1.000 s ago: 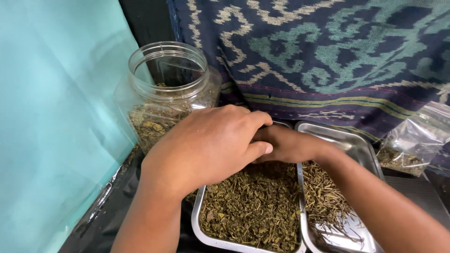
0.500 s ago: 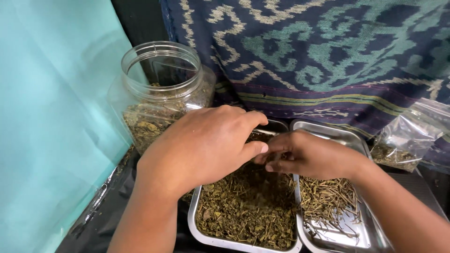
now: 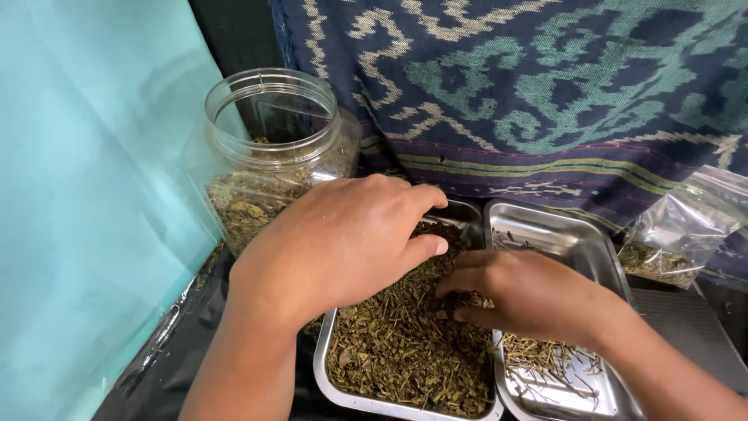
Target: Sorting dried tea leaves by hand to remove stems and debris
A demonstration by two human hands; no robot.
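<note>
While both hands work over two steel trays, the left hand [image 3: 343, 245] lies palm-down on the dried green herb [image 3: 405, 343] and the right hand [image 3: 530, 296] pinches a small tuft of it.

Left fingers are curled together and pressed into the far end of the herb heap in the left tray [image 3: 323, 374]; whether they grip anything underneath cannot be told. Right fingertips [image 3: 460, 300] are closed on a few bits just over the rim between the trays. Under the right palm, the right tray [image 3: 576, 234] holds thin pale stems [image 3: 545, 355]. Beyond the left knuckles stands an open clear plastic jar [image 3: 269, 148] part-filled with herb; past the right wrist lies a clear plastic bag [image 3: 686, 222].
</note>
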